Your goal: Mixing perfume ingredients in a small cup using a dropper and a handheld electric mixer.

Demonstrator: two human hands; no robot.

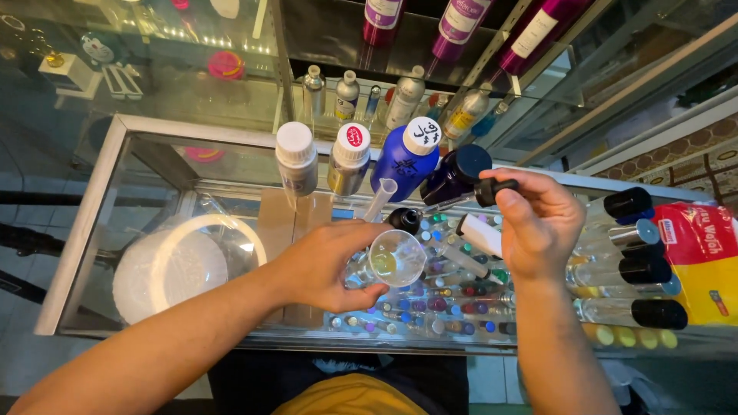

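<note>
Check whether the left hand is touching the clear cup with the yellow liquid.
Touching. The head view shows the left hand wrapped around the side of the clear cup, thumb and fingers against its wall, with no gap visible.

Bottles (350, 157) crowd the back; glass countertop (154, 200) left seems open.

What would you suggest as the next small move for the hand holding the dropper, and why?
Probably lower the dropper in the right hand so its tip comes over the small clear cup held by the left hand. The tip seems to sit just up and right of the rim, and the cup already holds a little yellowish liquid.
</note>
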